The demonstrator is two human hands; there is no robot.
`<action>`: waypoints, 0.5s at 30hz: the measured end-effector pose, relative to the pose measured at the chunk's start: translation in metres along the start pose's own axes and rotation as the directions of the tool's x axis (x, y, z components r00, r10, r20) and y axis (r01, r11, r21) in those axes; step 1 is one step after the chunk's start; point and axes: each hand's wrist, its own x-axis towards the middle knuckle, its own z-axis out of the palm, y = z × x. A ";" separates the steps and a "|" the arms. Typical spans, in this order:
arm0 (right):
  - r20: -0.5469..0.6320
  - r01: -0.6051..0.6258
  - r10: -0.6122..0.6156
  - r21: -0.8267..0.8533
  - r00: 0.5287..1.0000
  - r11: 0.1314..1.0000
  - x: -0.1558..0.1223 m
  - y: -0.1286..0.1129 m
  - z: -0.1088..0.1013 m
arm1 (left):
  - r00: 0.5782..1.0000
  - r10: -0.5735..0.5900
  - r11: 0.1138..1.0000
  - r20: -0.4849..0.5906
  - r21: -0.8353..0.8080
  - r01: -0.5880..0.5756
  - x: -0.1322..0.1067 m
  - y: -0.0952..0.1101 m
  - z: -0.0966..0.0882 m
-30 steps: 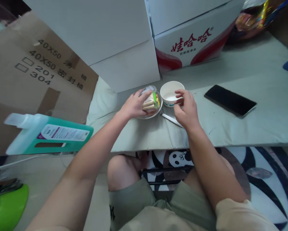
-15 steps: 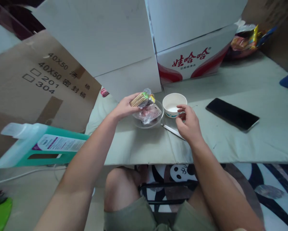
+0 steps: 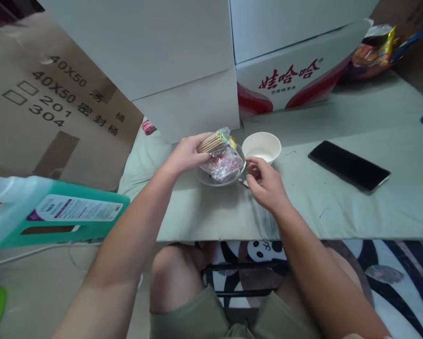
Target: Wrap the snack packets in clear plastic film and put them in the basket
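My left hand (image 3: 188, 153) is closed around a bundle of thin tan sticks (image 3: 211, 142) with clear and green wrapping at one end. It is held over the left side of a clear round bowl (image 3: 211, 181). In that bowl lies a clear plastic packet (image 3: 225, 164) with reddish contents. My right hand (image 3: 266, 183) is at the bowl's right rim, its fingers curved and apart; whether they touch the rim I cannot tell. Just behind those fingers stands a white paper bowl (image 3: 261, 145). A slim knife-like tool (image 3: 244, 182) lies partly hidden under my right hand.
A black phone (image 3: 348, 165) lies on the cloth-covered table (image 3: 355, 212) to the right. White cartons (image 3: 186, 110) and a brown carton (image 3: 63, 117) rise behind and left. A green liquid jug (image 3: 101, 205) is at the left edge. A snack-filled basin (image 3: 370, 68) sits back right.
My right hand has moved left from beside the paper bowl to the clear bowl's rim, covering more of the knife-like tool. My left hand keeps hold of the stick bundle. The camera view has shifted slightly.
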 end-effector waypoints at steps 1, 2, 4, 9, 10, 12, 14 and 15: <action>0.048 -0.004 0.004 0.001 0.999 1.000 -0.001 -0.001 0.001 | 1.000 -0.014 0.997 -0.010 0.079 0.015 -0.001 0.004 0.001; 0.085 -0.012 0.012 -0.001 0.996 1.000 -0.001 -0.002 0.002 | 0.999 -0.026 0.989 -0.020 0.148 0.028 -0.003 0.007 0.001; 0.110 -0.039 0.039 -0.006 0.993 0.999 -0.002 -0.003 0.003 | 0.999 -0.031 0.976 -0.034 0.216 0.038 -0.004 0.010 0.002; 0.102 -0.072 0.068 0.033 0.992 0.997 -0.003 0.001 0.006 | 0.993 -0.015 0.989 -0.118 0.145 0.032 -0.003 0.003 0.002; 0.103 -0.069 0.065 0.031 0.992 0.997 -0.002 0.002 0.006 | 0.988 -0.022 0.988 -0.153 0.148 0.045 -0.002 0.002 0.002; 0.102 -0.067 0.066 0.009 0.993 0.998 -0.003 0.003 0.007 | 0.981 -0.043 0.985 -0.187 0.157 0.073 -0.001 0.000 0.002; 0.088 -0.074 0.076 -0.029 0.993 0.997 -0.003 0.004 0.008 | 0.982 -0.058 0.986 -0.180 0.145 0.085 -0.001 0.000 0.003; 0.078 -0.075 0.078 -0.048 0.994 0.996 -0.004 0.003 0.009 | 0.982 -0.060 0.987 -0.177 0.134 0.085 0.000 0.000 0.003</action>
